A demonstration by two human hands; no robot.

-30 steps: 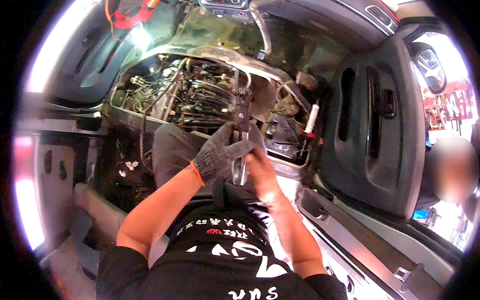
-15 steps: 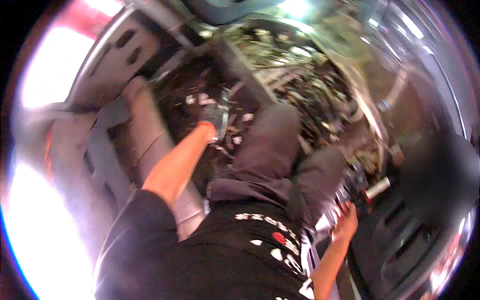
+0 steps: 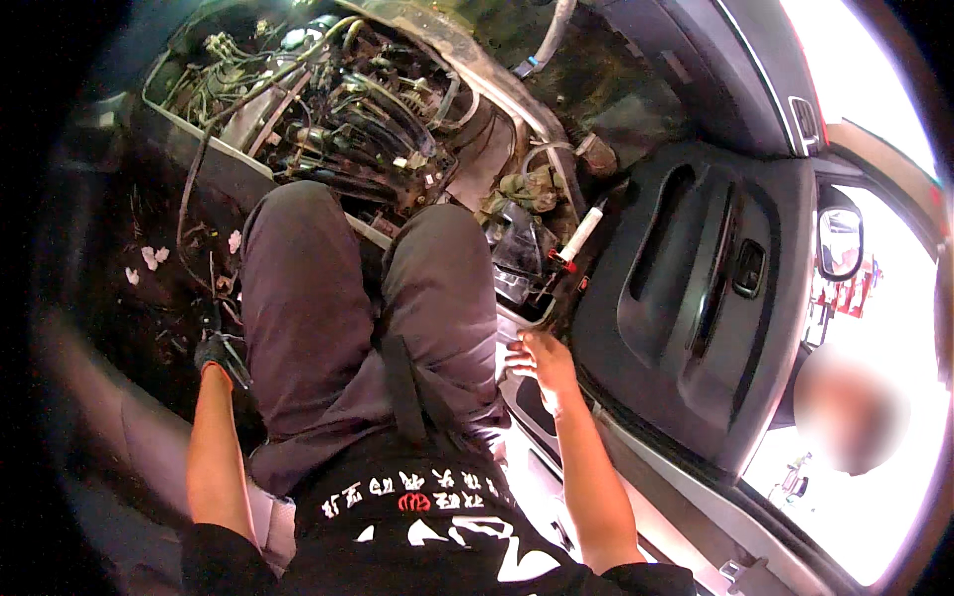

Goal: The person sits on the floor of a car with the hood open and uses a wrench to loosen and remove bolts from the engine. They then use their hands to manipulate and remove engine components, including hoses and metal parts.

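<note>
My left hand [image 3: 211, 352], in a dark glove with an orange-red cuff, is low on the left beside my left knee. It is closed around a slim metal tool [image 3: 236, 360] with thin prongs, whose exact kind I cannot make out. At the right of my thigh, my right hand [image 3: 542, 364] is bare, its fingers loosely apart and nothing visible in them. The door sill [image 3: 532, 407] lies just beneath it. Beyond that hand lie a clear plastic-wrapped dark part [image 3: 519, 243] and a white tube with a red end [image 3: 586, 230].
Ahead of my knees is an exposed bay of hoses and wiring [image 3: 368, 129]. A loose cable [image 3: 189, 189] hangs over its left side. White scraps [image 3: 152, 257] lie on the dark floor. The open door [image 3: 696, 298] stands at right, with a person [image 3: 850, 412] outside it.
My view has swung to the right, bringing the open door and mirror into sight. My right hand has come away from the reddish thing it was at; my left still grips the tool.
</note>
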